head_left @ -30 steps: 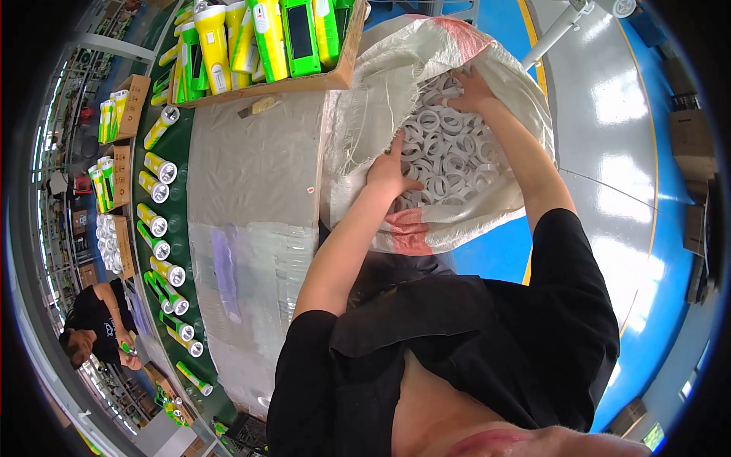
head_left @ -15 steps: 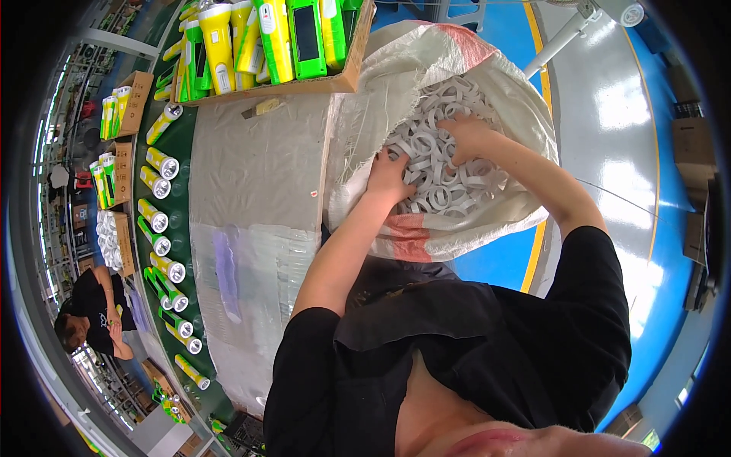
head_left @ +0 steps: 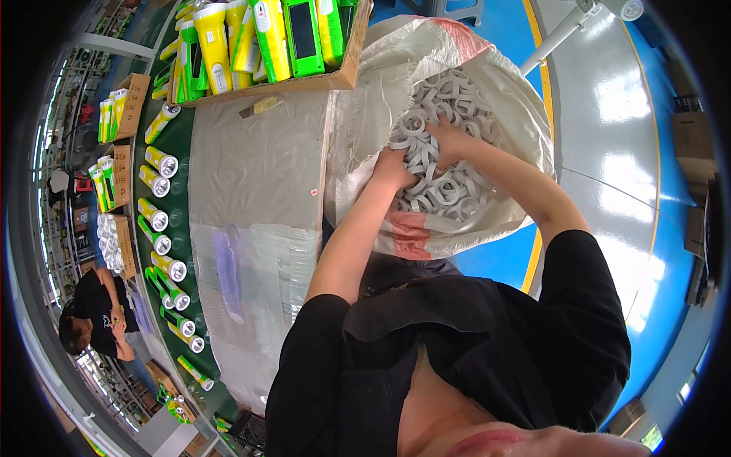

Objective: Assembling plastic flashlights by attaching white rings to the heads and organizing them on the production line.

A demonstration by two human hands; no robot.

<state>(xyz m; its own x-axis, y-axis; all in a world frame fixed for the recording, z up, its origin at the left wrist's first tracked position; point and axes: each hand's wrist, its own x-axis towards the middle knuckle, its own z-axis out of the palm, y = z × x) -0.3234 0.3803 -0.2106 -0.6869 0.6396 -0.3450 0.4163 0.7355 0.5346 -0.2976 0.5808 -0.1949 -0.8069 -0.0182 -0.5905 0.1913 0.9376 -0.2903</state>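
Loose white plastic rings (head_left: 449, 190) fill a large white woven sack (head_left: 365, 122) with red patches, its mouth rolled open. Both of my hands are dug into the heap. At the left side of the rings is my left hand (head_left: 393, 170), thumb apart from the fingers, whose tips are sunk among the rings. My right hand (head_left: 451, 145) reaches in from the right, its fingers and thumb spread and partly buried. Rings lie between the two hands. I cannot make out any single ring gripped by either one.
Beside the sack stands a worktable (head_left: 259, 167) under clear plastic sheeting. A cardboard box (head_left: 266, 93) of yellow and green flashlights sits at its far end. More flashlights (head_left: 161, 217) line a green conveyor belt. Beyond it, another person (head_left: 99, 312) works. A pole (head_left: 560, 38) slants behind the sack.
My right hand has moved left and slightly down through the rings, closer to my left hand. The left hand has pushed in deeper, and rings between them have shifted.
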